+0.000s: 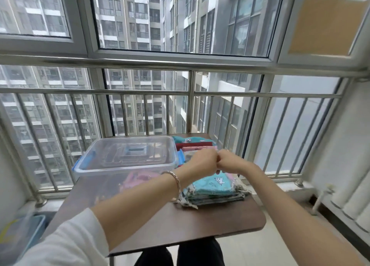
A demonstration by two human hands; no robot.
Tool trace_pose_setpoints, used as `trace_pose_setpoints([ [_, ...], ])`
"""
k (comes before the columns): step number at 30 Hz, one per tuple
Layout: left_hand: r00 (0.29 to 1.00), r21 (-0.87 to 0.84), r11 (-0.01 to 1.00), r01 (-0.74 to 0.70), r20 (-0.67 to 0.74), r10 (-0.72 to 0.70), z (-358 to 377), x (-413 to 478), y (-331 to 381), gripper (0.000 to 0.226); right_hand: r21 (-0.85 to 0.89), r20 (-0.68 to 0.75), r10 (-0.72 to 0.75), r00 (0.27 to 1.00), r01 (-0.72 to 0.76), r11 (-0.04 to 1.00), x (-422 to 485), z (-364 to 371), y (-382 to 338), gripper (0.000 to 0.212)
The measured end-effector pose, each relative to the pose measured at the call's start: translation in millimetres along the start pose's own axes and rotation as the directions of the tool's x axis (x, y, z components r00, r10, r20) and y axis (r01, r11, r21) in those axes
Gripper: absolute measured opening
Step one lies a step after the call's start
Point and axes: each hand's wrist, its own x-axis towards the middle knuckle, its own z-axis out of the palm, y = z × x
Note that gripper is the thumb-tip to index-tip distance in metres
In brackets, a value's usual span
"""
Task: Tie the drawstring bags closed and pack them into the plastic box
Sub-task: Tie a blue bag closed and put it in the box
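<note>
While left hand (202,162) and right hand (230,161) touch above bags (212,187), lid (128,151) covers box (96,172).

a brown table (220,221) stands before a railed window (180,25) facing grey tower blocks.

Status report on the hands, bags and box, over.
Left hand and right hand curled, knuckles touching, grip unclear. Below them, stack of teal printed drawstring bags, unpacked. Clear plastic box with blue latches beside it, pink fabric inside. Path clear.

Both bare forearms reach forward and converge at the far middle, left hand (202,162) and right hand (230,161) curled into fists, knuckles touching.
</note>
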Motion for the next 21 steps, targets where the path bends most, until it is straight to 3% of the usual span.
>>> trace_pose_setpoints([
  [3, 0.988, 0.203, 0.977, -0.069, 0.151, 0.038, 30.5, -8.5, -0.6, 0.025, -0.162, 0.044, 0.082, 0.996, -0.074, 0.984, -7.1, 23.1, 26.1, 0.021],
  [5, 0.966, 0.336, 0.938, -0.079, 0.260, -0.012, 49.0, -12.2, -9.1, 0.036, -0.315, 0.043, 0.138, 0.990, -0.117, 0.942, -11.5, 39.7, 38.3, 0.003],
  [7, 0.964, 0.401, 0.913, -0.074, 0.264, -0.038, 63.0, -13.9, -15.7, 0.036, -0.474, -0.004, 0.134, 0.991, -0.120, 0.872, -15.1, 53.1, 47.9, 0.028],
  [9, 0.980, 0.392, 0.918, -0.067, 0.199, -0.013, 67.5, -14.9, -21.4, 0.031, -0.537, -0.067, 0.115, 0.991, -0.133, 0.833, -16.3, 57.9, 49.7, 0.030],
  [15, 0.995, 0.208, 0.978, -0.012, 0.099, -0.009, 50.2, -3.8, -39.9, 0.023, -0.488, -0.064, 0.180, 0.982, -0.188, 0.853, -5.4, 45.8, 47.4, 0.032],
  [18, 0.998, 0.042, 0.999, 0.016, -0.060, -0.014, 40.7, -0.7, -39.6, 0.021, -0.433, -0.258, 0.114, 0.959, -0.220, 0.874, -1.9, 35.4, 36.9, 0.019],
  [21, 0.963, -0.117, 0.992, -0.053, -0.267, 0.020, 23.3, -2.6, -31.9, 0.024, -0.324, -0.617, -0.038, 0.786, -0.210, 0.922, -4.0, 22.5, 20.9, 0.009],
])
